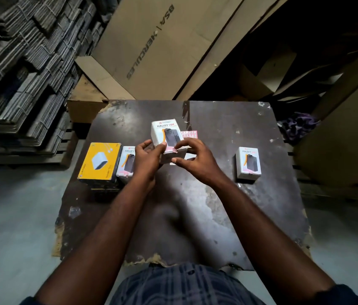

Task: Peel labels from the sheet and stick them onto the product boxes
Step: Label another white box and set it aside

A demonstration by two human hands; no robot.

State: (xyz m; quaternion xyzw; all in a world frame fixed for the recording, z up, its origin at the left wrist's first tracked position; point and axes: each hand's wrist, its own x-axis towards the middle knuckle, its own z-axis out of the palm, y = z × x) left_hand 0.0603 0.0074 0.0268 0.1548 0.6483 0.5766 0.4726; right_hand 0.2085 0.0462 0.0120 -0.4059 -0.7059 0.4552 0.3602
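At the near edge: checked shirt (180,282), both bare forearms reaching out over a dark, scuffed table (228,216).

Mid-table, lifted off the surface: white box (167,134) marked HALLEY 20K, front face tilted toward the camera. Left hand (148,156) curled round its left side, thumb on the front. Right hand (195,160) grips the lower right part with bent fingers, thumb tip at a small pink label (173,150) on the box's near edge. Cannot tell if the label is fully stuck down.

Just behind the box, flat on the table: pink label sheet (190,134), partly hidden.

Left of the hands: yellow box (100,164), second white box (127,161) just beside it. Right, well apart: third white box (248,162), upright.

Beyond the table: large cardboard cartons (151,51); bundled flat card stacks (19,73) at left.
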